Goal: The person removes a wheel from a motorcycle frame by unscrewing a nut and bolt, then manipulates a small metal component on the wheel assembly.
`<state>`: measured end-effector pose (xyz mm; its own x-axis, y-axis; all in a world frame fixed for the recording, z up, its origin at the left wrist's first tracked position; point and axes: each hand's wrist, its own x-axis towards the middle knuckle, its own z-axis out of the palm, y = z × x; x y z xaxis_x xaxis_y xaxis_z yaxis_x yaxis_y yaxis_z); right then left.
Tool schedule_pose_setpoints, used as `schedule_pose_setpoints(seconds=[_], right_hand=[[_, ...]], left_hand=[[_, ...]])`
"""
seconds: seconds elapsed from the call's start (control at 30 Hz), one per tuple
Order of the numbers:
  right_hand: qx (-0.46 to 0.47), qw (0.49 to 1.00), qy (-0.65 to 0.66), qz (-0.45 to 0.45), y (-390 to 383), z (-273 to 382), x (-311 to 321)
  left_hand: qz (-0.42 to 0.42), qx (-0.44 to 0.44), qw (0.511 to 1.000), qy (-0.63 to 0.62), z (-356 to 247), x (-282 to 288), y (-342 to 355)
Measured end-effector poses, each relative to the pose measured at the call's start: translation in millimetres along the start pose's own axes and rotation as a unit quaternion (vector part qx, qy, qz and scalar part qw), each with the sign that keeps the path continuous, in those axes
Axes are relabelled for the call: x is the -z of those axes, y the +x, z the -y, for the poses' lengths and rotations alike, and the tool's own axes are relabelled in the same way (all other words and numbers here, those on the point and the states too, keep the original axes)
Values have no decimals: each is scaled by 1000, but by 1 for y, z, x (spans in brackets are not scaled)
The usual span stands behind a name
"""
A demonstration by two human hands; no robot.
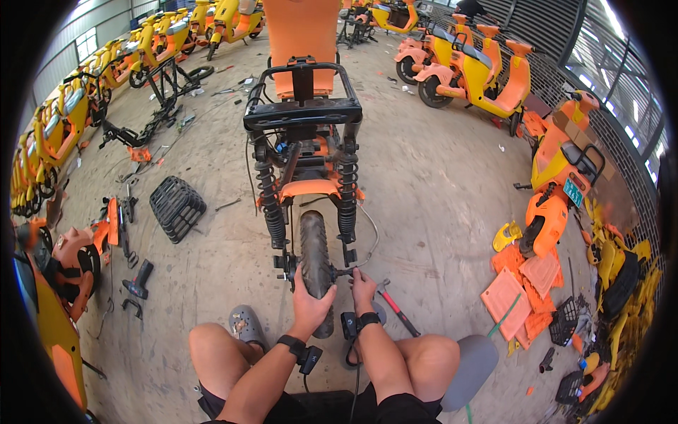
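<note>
A scooter's rear wheel [315, 250] with a worn black tire stands upright between two black spring shocks, below an orange fender [308, 188] and a black rear frame [304, 116]. My left hand [311, 302] grips the lower left side of the tire, fingers wrapped round it. My right hand [363, 293] is closed at the axle's right end, where a grey cable [374, 240] runs down; what its fingers hold is too small to make out. Just right of that hand, a red-handled hammer [399, 309] lies on the floor.
A cordless tool [139, 280], black racks [176, 208] and loose parts lie on the left. Orange panels [505, 300] and yellow pieces pile up on the right. Several orange-yellow scooters [487, 74] line both sides. A person [472, 10] is at the back right. My feet flank the wheel.
</note>
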<state>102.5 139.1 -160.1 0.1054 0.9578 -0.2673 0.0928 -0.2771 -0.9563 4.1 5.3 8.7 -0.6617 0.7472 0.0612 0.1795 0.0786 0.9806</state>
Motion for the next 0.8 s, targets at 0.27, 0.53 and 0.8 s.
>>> schedule_pose_setpoints(seconds=[0.27,0.53,0.8], right_hand=[[38,996,-76,0,0,3,2],[19,998,-38,38,1,0,5],[68,990,-115,40,5,2,9]], left_hand=[[-19,-31,999,9,10,-2,2],[-12,-36,999,4,20,-3,2],[-14,-39,999,3,13,-3,3]])
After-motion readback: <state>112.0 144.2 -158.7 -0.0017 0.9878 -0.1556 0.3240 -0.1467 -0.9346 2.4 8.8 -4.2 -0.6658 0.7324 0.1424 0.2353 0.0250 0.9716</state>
